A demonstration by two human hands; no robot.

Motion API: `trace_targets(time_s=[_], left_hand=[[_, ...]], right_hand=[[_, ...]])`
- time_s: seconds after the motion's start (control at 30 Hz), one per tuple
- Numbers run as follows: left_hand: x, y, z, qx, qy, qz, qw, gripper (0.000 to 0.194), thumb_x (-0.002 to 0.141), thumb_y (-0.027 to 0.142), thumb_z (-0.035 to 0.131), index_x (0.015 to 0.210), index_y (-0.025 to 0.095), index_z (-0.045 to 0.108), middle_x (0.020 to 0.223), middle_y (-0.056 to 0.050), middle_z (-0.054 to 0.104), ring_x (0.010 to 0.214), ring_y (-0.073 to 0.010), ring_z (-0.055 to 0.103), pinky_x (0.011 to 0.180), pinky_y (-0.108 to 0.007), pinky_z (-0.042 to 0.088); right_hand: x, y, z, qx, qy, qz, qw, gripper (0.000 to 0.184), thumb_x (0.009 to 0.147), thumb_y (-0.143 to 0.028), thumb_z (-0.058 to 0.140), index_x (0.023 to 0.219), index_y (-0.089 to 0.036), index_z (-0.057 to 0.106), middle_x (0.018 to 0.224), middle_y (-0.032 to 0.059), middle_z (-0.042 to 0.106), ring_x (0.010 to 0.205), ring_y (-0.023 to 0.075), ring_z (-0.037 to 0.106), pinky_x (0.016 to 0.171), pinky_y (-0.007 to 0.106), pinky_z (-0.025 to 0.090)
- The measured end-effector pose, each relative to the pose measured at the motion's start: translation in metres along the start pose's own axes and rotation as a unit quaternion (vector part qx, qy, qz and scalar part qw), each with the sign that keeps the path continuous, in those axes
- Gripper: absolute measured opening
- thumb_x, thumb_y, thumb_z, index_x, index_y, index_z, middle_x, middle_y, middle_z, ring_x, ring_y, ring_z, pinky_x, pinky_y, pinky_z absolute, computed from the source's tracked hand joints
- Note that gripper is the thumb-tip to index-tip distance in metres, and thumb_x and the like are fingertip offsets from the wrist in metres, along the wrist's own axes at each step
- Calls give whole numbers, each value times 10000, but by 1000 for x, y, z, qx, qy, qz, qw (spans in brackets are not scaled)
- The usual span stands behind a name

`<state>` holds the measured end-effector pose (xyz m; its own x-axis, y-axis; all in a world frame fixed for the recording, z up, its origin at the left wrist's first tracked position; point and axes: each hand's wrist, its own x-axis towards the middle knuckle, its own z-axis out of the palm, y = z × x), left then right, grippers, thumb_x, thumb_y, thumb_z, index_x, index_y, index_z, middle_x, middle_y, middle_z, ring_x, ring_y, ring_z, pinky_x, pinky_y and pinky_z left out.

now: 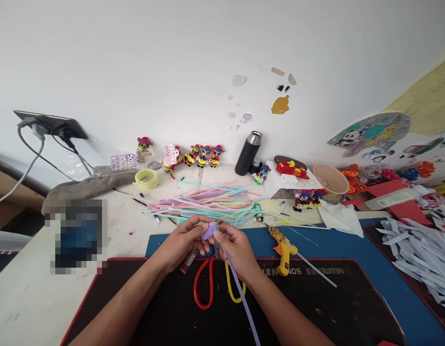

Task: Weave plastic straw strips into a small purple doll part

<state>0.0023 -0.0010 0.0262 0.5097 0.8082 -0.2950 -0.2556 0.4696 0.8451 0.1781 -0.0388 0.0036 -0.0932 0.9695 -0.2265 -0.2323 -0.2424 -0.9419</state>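
Observation:
Just above the black mat (164, 317), my left hand (188, 238) pinches a small purple coil (209, 231) of fuzzy pipe cleaner between thumb and fingers. My right hand (237, 248) meets it from the other side, its fingers closed on the purple pipe cleaner (243, 299), whose long tail runs down toward me. A bit of green shows at the coil's top edge. Beneath my hands lie scissors with one red handle (211, 278) and one yellow handle (228, 283); the blades are mostly hidden. Close to my left fingers is a small dark red packet (189, 261).
Behind my hands spreads a pile of pastel pipe cleaners (204, 199). To the right rests a yellow glue gun (286, 252) with a glue stick in it. A black thermos (248, 154) and small figurines (204, 156) stand along the wall. White strips (416, 254) heap up at far right.

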Motion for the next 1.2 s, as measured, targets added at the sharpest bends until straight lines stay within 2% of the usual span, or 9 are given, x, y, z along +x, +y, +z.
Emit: trace_targets(time_s=[0.07, 0.13, 0.23, 0.33, 0.4, 0.5, 0.6, 0.93, 1.2], left_hand=[[0, 0, 2, 109, 33, 51, 992, 381, 882, 535, 731, 1030, 186, 700, 789, -22, 702, 641, -157, 649, 592, -254, 526], [0, 1, 2, 220, 62, 117, 967, 364, 924, 539, 671, 1028, 198, 743, 893, -45, 728, 768, -192, 674, 691, -291, 550], [-2, 0, 0, 300, 81, 184, 933, 345, 956, 503, 633, 1089, 216, 770, 1075, -81, 757, 1008, -250, 684, 882, -352, 554], [-4, -1, 0, 303, 75, 185, 932, 434, 916, 467, 700, 1279, 228, 708, 1130, -90, 746, 1022, -252, 686, 885, -361, 570], [-5, -2, -1, 312, 68, 199, 927, 479, 879, 418, 754, 1321, 247, 687, 1132, -86, 733, 1036, -255, 682, 888, -358, 578], [-6, -1, -1, 335, 53, 224, 914, 355, 894, 359, 754, 1235, 261, 739, 1134, -93, 727, 1081, -267, 675, 948, -369, 561], [-6, 0, 0, 338, 52, 222, 913, 273, 901, 340, 753, 1161, 257, 766, 1110, -94, 741, 1053, -268, 690, 932, -356, 561], [-4, -4, 0, 344, 74, 204, 914, 221, 867, 300, 774, 1080, 243, 760, 1041, -66, 758, 933, -238, 711, 797, -295, 569], [-3, -6, 0, 349, 80, 203, 912, 222, 862, 306, 781, 1075, 244, 758, 1036, -61, 762, 920, -234, 710, 796, -298, 573]], right_hand=[[1, 0, 0, 0, 7, -2, 1000, 434, 818, -580, 812, 951, -180, 707, 509, -81, 503, 358, 61, 326, 378, 225, 260], [1, -1, 1, 1, 11, 1, 1000, 438, 817, -594, 811, 921, -183, 699, 469, -96, 446, 352, 61, 298, 378, 226, 246], [1, -3, 2, 4, 12, 4, 1000, 454, 811, -614, 809, 895, -184, 690, 450, -104, 410, 352, 61, 283, 376, 227, 231], [0, -4, 4, 9, 11, 3, 1000, 458, 805, -620, 812, 834, -190, 655, 457, -103, 407, 362, 60, 285, 377, 225, 223], [0, -5, 4, 10, 13, 2, 1000, 459, 804, -615, 815, 803, -196, 627, 458, -104, 404, 363, 58, 288, 377, 222, 223], [0, -4, 3, 6, 14, 4, 1000, 456, 806, -614, 812, 823, -194, 635, 453, -106, 406, 357, 59, 293, 373, 221, 225], [-1, -2, 2, 2, 15, 10, 1000, 464, 801, -618, 814, 868, -184, 662, 451, -107, 410, 355, 60, 293, 367, 221, 217], [0, 6, -2, 5, 16, 12, 1000, 448, 809, -595, 815, 876, -177, 666, 473, -105, 423, 361, 58, 308, 359, 210, 232], [-1, 5, -3, -2, 15, 15, 1000, 453, 810, -601, 805, 889, -175, 674, 467, -109, 412, 355, 60, 305, 364, 215, 246]])
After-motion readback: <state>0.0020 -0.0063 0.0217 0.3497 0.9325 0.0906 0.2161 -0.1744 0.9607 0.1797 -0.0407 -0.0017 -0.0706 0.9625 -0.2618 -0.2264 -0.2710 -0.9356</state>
